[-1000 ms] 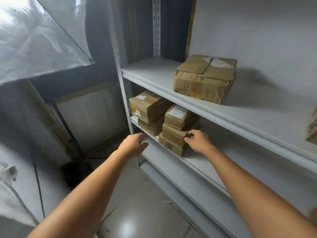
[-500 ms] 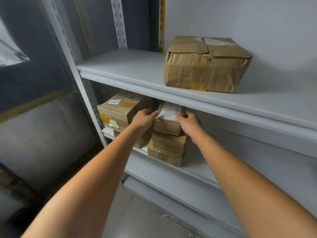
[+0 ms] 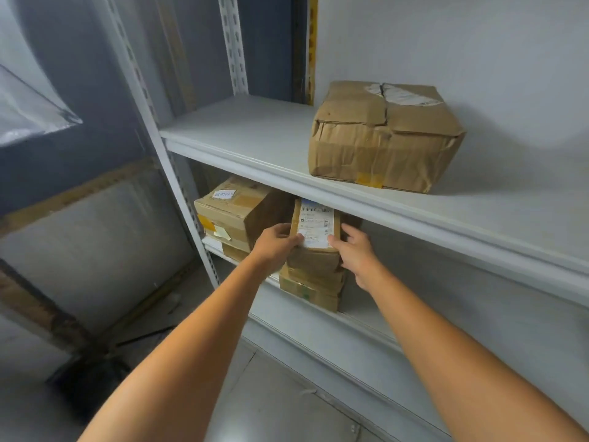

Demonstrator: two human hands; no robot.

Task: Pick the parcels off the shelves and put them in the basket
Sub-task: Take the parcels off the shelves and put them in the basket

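Clamping the small brown cardboard parcel with a white printed label [image 3: 315, 229] from both sides, the left hand [image 3: 274, 244] lays its thumb on the label's near left corner and curls its fingers round the left side. The right hand [image 3: 357, 250] grips the right side, thumb at the label's lower right corner. The parcel tops a stack of flat brown boxes [image 3: 310, 287] at the front edge of the lower grey metal shelf [image 3: 360, 317]. Its top lies close under the lip of the upper grey shelf [image 3: 255, 138], which hides its far end. Just left of the left hand stands a larger brown carton with a small white sticker [image 3: 236, 208], beside the perforated grey upright [image 3: 178, 193]. Grey shelf surface shows to the right of the stack. On the upper shelf a crumpled brown box [image 3: 382, 138] sits near the front edge, well apart from the hands.
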